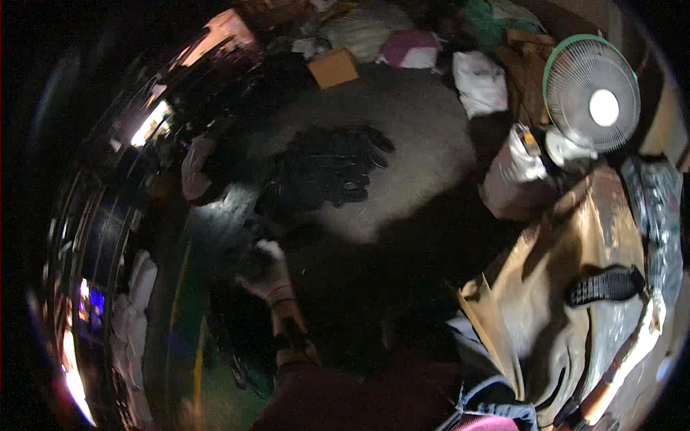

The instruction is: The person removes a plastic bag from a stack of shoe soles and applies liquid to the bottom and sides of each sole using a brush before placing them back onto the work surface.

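My right hand [652, 314], in a pale glove, reaches out at the far right. Its fingers are closed on one end of a black shoe sole [607, 285] with a ridged tread, held above brown cardboard [553, 309]. My left hand [267, 276], also in a pale glove, is low in the dark left of centre. Shadow and blur hide its fingers, so whether it grips anything does not show. Beyond it, a loose heap of black shoe soles [330, 169] lies on the grey floor [424, 136].
A round fan [593, 93] with a green rim stands at the upper right, beside a pale sack [514, 176]. A white bag [480, 82], a brown cardboard piece [333, 68] and a purple-and-white bundle [410, 49] lie at the back. Wrapped grey plastic [660, 215] edges the right.
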`<action>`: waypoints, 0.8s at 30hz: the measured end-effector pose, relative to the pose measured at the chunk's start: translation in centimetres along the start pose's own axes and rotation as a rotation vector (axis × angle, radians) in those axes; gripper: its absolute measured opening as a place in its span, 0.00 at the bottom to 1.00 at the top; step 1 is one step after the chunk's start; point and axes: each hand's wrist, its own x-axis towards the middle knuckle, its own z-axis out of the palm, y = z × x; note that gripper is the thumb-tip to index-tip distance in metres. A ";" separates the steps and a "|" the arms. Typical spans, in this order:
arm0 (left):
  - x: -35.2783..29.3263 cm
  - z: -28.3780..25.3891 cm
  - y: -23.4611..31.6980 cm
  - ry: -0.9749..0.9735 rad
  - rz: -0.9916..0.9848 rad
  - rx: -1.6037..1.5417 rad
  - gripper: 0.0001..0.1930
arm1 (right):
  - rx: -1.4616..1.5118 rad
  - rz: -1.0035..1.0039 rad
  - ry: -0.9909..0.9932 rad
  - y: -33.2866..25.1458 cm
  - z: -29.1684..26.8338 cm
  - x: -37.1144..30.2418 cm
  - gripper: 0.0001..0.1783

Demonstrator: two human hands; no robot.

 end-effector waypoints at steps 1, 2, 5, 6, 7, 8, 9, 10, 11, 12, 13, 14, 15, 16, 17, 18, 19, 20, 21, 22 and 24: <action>-0.7 0.6 3.0 -0.023 0.025 -0.014 0.40 | 0.021 0.008 -0.011 -0.4 0.1 0.1 0.21; -1.5 1.3 5.1 0.111 0.271 0.110 0.36 | 0.041 -0.017 -0.020 -0.6 0.2 0.4 0.22; -2.4 -1.6 5.1 0.064 0.277 0.278 0.28 | 0.073 0.035 -0.013 -1.0 1.0 0.7 0.22; -3.1 -3.7 3.3 -0.110 0.027 0.332 0.25 | 0.059 0.017 -0.022 -1.0 1.2 0.7 0.22; -4.0 -5.4 0.3 -0.101 0.016 0.324 0.25 | 0.028 0.009 -0.026 -0.8 0.9 0.3 0.21; -3.6 -6.4 -5.7 0.023 -0.153 0.342 0.20 | -0.010 -0.002 -0.016 -0.2 0.4 -0.2 0.21; -3.8 -7.5 -11.1 0.150 -0.301 0.352 0.16 | -0.009 -0.015 -0.018 0.2 0.1 0.0 0.21; -4.1 -8.6 -17.3 0.279 -0.462 0.361 0.14 | 0.042 0.005 0.007 1.3 -0.4 -0.1 0.21; -5.7 -10.6 -22.8 -0.028 -0.468 0.821 0.11 | 0.104 0.025 0.032 1.9 -1.0 -0.1 0.22; -7.1 -12.6 -28.1 -0.352 -0.452 1.267 0.12 | 0.044 -0.103 0.102 -0.3 -2.0 -0.9 0.21; -10.0 -10.2 -35.1 0.032 -1.008 0.749 0.15 | 0.007 -0.052 0.136 -4.8 -2.3 -2.2 0.21; -12.9 -10.7 -39.8 -0.047 -1.149 0.660 0.16 | 0.069 -0.072 0.136 -8.0 -2.7 -2.4 0.21; -15.9 -10.6 -43.0 -0.154 -1.252 0.611 0.15 | 0.125 -0.093 0.126 -9.6 -3.0 -2.8 0.21; -16.6 -12.2 -46.3 -0.383 -1.271 0.752 0.17 | 0.200 -0.133 0.096 -13.7 -1.9 -2.2 0.20; -17.2 -13.5 -49.4 -0.610 -1.312 0.852 0.18 | 0.229 -0.168 0.076 -15.0 -1.6 -2.9 0.20; -20.0 -12.4 -53.3 -0.454 -1.429 0.604 0.19 | 0.171 -0.151 0.117 -11.5 -3.5 -2.8 0.20; -22.8 -11.4 -56.3 -0.266 -1.537 0.368 0.19 | 0.107 -0.135 0.153 -9.5 -5.4 -8.1 0.20; -23.9 -10.5 -57.5 -0.242 -1.669 0.312 0.19 | 0.064 -0.097 0.184 -7.9 -6.4 -13.6 0.20; -25.8 -8.9 -58.9 -0.492 -1.694 0.722 0.22 | -0.036 -0.039 0.251 -4.7 -8.5 -15.9 0.20; -28.3 -7.9 -60.3 -0.841 -1.639 1.073 0.25 | -0.146 0.026 0.335 -3.5 -9.2 -18.1 0.20; -31.5 -6.4 -62.7 -1.606 -1.097 1.578 0.30 | -0.314 0.133 0.453 4.3 -12.2 -10.0 0.19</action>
